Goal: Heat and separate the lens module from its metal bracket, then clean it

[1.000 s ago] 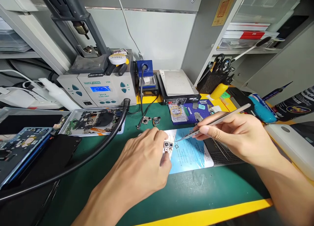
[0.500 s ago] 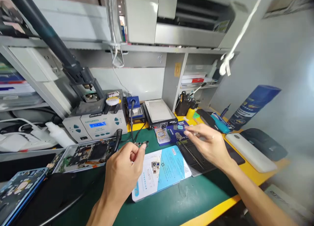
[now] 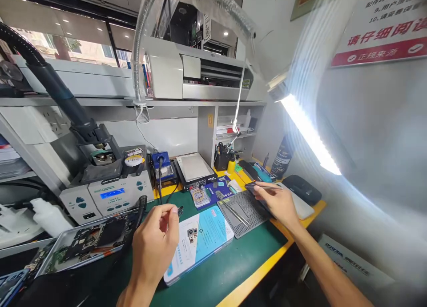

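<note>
My left hand (image 3: pixel 158 236) is closed in a pinch over the left end of a blue and white flat box (image 3: pixel 208 231). A small dark electronic part (image 3: pixel 180 210) pokes out past its fingertips; the fingers hide the rest. A small camera module (image 3: pixel 192 235) lies on the box. Over the right side of a grey perforated mat (image 3: pixel 245 231), my right hand (image 3: pixel 275 202) pinches a slim dark tool (image 3: pixel 271 186), whose exact kind I cannot make out. Two pairs of tweezers (image 3: pixel 237 214) rest on the mat, left of that hand.
A grey hot-air station (image 3: pixel 110 196) and a soldering iron stand (image 3: pixel 163 169) are at the back left. An opened device in a tray (image 3: pixel 90 240) lies at left. A heating plate (image 3: pixel 195 167) stands behind the box. At upper right hangs a lit lamp (image 3: pixel 310 136).
The view has swung to the right and up, bringing the lit lamp into sight. My right hand has moved from above the tweezers to the mat's right side and now pinches the slim tool.
</note>
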The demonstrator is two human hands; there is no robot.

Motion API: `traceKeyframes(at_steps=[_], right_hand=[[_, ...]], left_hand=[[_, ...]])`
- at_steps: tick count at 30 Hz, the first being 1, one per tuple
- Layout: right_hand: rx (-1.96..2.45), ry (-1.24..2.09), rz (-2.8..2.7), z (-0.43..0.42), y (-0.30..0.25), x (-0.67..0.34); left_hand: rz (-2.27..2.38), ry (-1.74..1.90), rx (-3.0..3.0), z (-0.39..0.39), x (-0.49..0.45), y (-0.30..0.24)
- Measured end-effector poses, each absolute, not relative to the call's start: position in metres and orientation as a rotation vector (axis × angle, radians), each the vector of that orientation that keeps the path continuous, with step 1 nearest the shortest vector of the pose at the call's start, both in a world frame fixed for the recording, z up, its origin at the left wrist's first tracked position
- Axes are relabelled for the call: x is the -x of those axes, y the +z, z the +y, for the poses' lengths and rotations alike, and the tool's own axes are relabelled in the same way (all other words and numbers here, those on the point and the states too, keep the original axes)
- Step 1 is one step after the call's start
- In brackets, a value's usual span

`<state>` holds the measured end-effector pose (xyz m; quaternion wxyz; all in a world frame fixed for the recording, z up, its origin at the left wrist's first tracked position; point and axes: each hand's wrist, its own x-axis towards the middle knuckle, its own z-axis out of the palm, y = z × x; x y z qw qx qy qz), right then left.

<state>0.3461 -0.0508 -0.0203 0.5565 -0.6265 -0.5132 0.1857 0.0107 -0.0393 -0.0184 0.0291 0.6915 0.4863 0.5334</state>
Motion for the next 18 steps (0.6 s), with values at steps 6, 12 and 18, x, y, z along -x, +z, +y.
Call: traceKeyframes(at_steps=[6, 12, 18], right_hand=[[1.614, 0.432, -1.402, -0.007, -0.016, -0.333], [1.625, 0.394, -1.339, -0.012, -0.008, -0.329], [1.392, 0.558, -1.214, -0.041, 0.012, -0.324]], left_hand=[[1.453, 1.598, -2.156, -0.039, -0.008, -0.021], [1.41, 1.58, -2.116, -0.038, -0.006, -0.023], [1.294, 1.545, -2.011, -0.045, -0.011, -0.018]])
